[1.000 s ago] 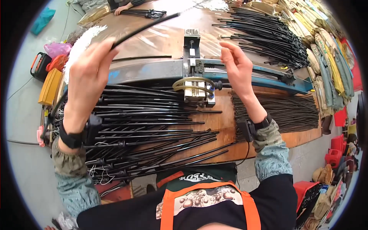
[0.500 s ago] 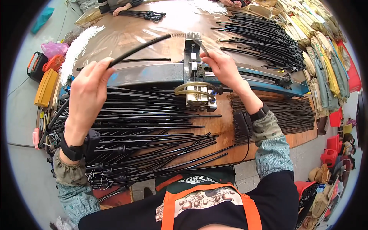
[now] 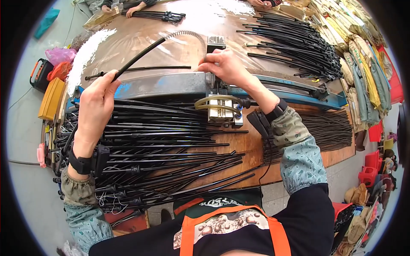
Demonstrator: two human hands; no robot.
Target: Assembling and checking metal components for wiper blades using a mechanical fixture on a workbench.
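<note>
Black rod point(image 3: 136, 57) spans raised left hand point(image 3: 95, 109); right hand point(image 3: 224, 66) pinches spring point(image 3: 188, 35).

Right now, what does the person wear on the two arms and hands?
Both hands, left hand and right hand, are bare. Each wrist carries a black band with a small black box. Both forearms wear green patterned sleeve covers with gathered cuffs over black sleeves.

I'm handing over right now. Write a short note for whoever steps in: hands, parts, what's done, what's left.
Left hand grips the black rod near its lower end.
Right hand pinches the coiled spring end of that rod at the top of the metal fixture.
Done: rod raised, spring bent over to the fixture.
Left: seating in the fixture is not visible; a pile of black rods lies on the bench.
</note>
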